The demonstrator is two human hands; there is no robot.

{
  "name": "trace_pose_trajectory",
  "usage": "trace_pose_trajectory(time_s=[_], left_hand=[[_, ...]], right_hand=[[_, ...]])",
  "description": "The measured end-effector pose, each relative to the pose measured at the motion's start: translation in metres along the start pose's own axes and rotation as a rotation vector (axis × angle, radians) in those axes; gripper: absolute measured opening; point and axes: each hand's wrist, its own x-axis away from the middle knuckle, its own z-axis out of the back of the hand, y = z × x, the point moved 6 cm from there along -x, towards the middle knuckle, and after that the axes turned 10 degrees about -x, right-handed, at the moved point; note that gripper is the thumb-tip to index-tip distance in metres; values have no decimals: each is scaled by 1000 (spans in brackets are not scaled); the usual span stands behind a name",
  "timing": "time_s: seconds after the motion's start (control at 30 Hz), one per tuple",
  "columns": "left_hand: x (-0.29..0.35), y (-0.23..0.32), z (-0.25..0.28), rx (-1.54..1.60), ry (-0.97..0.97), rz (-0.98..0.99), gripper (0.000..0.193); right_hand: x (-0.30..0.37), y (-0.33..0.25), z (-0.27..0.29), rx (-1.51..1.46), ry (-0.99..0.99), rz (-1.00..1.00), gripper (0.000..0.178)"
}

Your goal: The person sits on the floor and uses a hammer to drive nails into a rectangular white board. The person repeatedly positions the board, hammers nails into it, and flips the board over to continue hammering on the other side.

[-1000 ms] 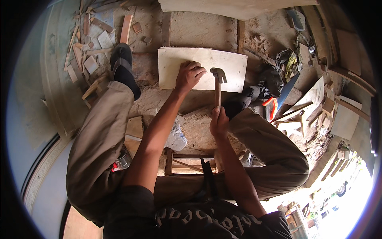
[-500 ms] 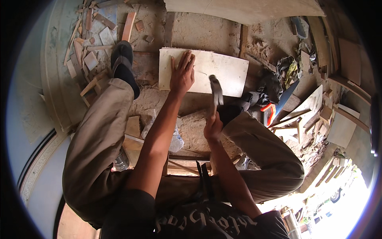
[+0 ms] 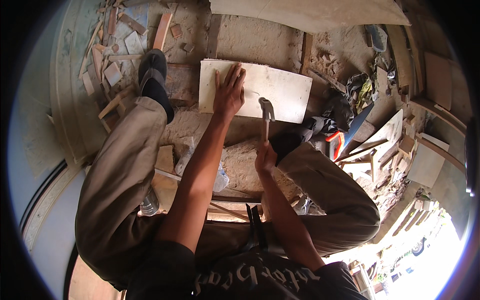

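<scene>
A pale rectangular board (image 3: 285, 92) lies flat in front of me, with a few small dark marks near its edges. My left hand (image 3: 229, 92) rests flat on its left part, fingers stretched toward the far edge. Closed round the wooden handle of a claw hammer (image 3: 267, 111) is my right hand (image 3: 265, 158), just nearer to me than the board. The hammer's head is over the board's near right part; whether it touches the surface I cannot tell.
Wood offcuts (image 3: 113, 74) litter the left side. A saw with an orange handle (image 3: 336, 145) and black plastic (image 3: 337, 112) lie at the right. A large pale sheet (image 3: 310, 12) spans the far side. A dark can (image 3: 149, 202) stands by my left leg.
The hammer's head has shifted slightly left and toward me and turned, showing its claw differently. My left hand and the board have stayed in place.
</scene>
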Motion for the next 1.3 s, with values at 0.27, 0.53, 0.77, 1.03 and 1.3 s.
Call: trace_pose_trajectory(time_s=[0.27,0.53,0.77,1.03,1.3], left_hand=[[2,1,1,43,-2,-11,48],[-6,-1,7,65,25,-56,53],[-2,7,3,118,11,-9,81],[-1,13,-6,9,16,-12,74],[-1,9,-6,78,-2,3,73]], right_hand=[[-20,-5,-21,-40,32,0,49],[-13,-18,-33,-399,-15,61,48],[0,11,-2,-292,119,-19,49],[-4,-5,-6,-269,102,-11,46],[-9,-16,-13,-220,56,50,46]])
